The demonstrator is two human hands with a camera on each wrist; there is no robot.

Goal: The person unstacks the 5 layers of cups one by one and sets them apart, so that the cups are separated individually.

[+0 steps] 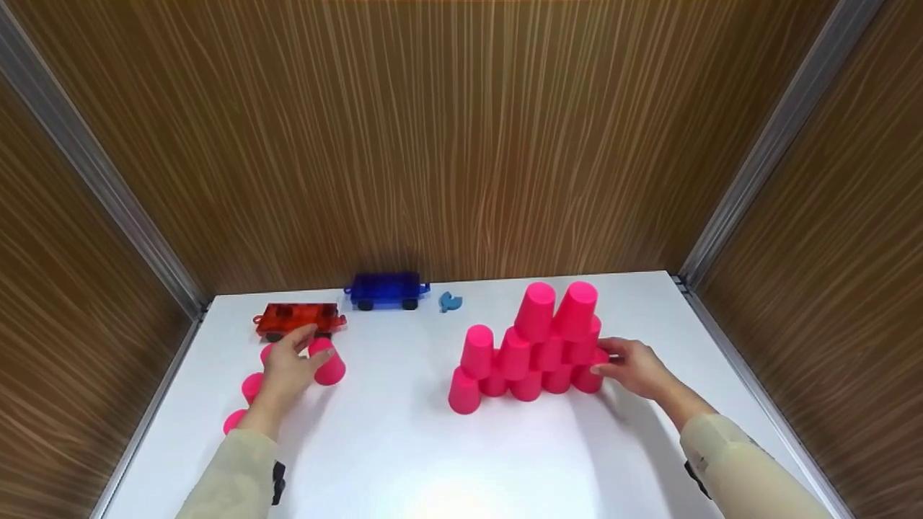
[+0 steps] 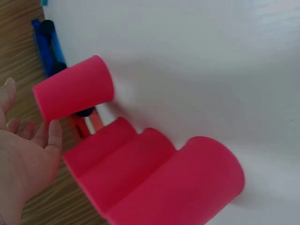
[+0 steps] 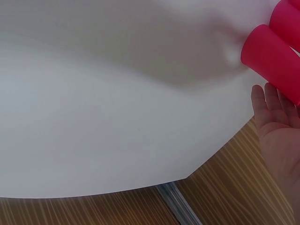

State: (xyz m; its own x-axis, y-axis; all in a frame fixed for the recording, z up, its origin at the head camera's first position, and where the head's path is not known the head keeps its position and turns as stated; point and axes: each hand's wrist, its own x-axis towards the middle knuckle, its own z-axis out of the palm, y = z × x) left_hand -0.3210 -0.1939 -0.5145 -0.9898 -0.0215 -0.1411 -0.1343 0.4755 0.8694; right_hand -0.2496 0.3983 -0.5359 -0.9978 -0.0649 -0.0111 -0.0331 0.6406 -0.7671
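Note:
My left hand (image 1: 287,364) is at the top of an upside-down pink cup (image 1: 329,366), thumb and fingers spread. In the left wrist view, fingertips (image 2: 55,133) are at the closed end of that cup (image 2: 77,89), while the thumb stands apart. Three more pink cups (image 2: 168,187) stand in a row beside it, partly hidden by the left arm in the head view. My right hand (image 1: 634,366) is beside the right end of a tiered stack of pink cups (image 1: 526,386). Its straight fingers (image 3: 272,101) are along the end cup (image 3: 274,61); contact is unclear.
Behind the left hand stands a red transparent toy wagon (image 1: 297,318). A blue one (image 1: 387,290) stands farther back, with a small blue piece (image 1: 451,302) to its right. Wood-grain panels (image 1: 447,144) enclose the white table (image 1: 389,440) at the back and sides.

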